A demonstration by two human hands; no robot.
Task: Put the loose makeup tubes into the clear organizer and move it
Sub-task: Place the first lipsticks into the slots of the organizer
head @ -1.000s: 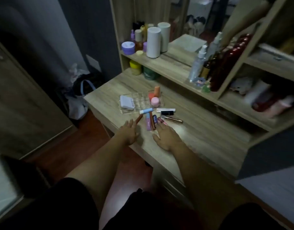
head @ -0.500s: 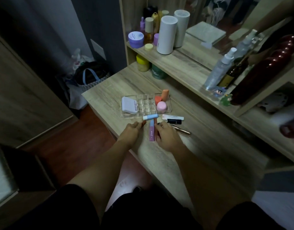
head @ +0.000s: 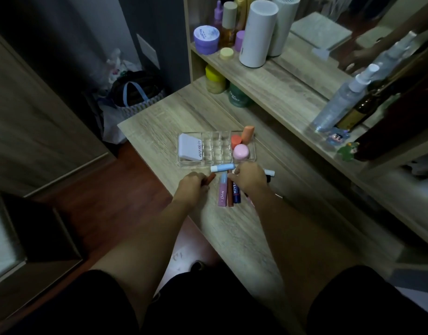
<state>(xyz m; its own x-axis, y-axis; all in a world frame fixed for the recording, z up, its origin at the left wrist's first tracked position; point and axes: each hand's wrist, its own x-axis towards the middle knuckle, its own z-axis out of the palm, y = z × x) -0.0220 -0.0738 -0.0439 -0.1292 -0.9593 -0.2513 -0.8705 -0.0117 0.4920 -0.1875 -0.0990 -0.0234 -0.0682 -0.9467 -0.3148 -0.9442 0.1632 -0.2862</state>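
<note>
- Toward the desk's left edge sits the clear organizer, holding a white case at its left end and a pink jar at its right.
- Just in front of it lie the loose tubes: pale blue, pink, brown, navy.
- My left hand is curled around a reddish tube.
- My right hand rests on the tubes, fingers bent; its grip I cannot tell.
</note>
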